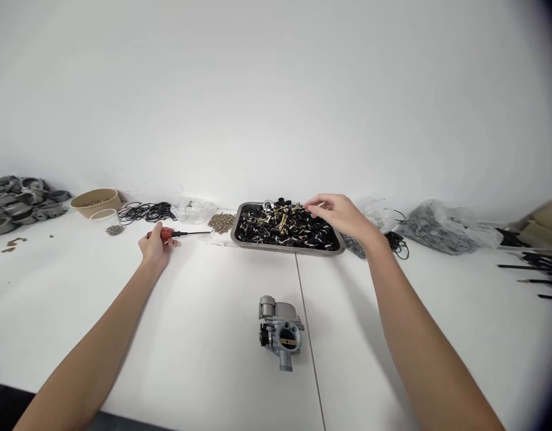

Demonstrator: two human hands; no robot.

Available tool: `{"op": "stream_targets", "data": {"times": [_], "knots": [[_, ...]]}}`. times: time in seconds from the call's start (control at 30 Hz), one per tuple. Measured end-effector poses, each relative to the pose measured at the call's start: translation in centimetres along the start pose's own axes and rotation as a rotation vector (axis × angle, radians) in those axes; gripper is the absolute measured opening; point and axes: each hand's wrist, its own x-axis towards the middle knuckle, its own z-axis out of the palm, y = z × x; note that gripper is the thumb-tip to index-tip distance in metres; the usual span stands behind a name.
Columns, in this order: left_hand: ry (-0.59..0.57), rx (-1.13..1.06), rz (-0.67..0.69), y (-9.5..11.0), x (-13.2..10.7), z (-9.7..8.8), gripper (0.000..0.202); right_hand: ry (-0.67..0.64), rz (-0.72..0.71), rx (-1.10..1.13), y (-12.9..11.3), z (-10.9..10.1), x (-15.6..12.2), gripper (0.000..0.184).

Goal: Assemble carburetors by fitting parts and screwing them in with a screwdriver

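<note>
Over the tray [267,246], the right hand [336,212] is curled; whether its grip is closed cannot be told. A screwdriver [168,233] is gripped by the left hand [154,246]; nearer, a carburetor [280,326] is set on the tabletop [199,341].

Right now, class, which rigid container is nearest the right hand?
The rectangular metal tray, heaped with black parts; the round tan bowl stands farther left.

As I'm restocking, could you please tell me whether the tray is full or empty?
The tray is full: small parts are heaped across nearly all of it.
</note>
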Motion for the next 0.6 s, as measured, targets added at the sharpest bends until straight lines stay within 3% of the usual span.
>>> {"op": "stream_targets", "data": {"times": [0.2,0.33,0.43,0.6], "knots": [[-0.013,0.009,0.001,0.1,-0.2,0.1,0.021,-0.072,0.045,-0.222,3.4,4.0,0.9,0.021],[-0.030,0.014,0.004,0.1,-0.1,0.0,0.021,-0.058,0.024,-0.271,4.3,6.1,1.0,0.022],[-0.043,0.016,0.005,0.0,-0.1,-0.1,0.022,-0.043,0.010,-0.260,4.2,6.1,0.9,0.020],[-0.055,0.019,0.006,-0.2,0.2,-0.2,0.028,-0.014,0.020,-0.165,2.8,4.1,0.6,0.018]]}}
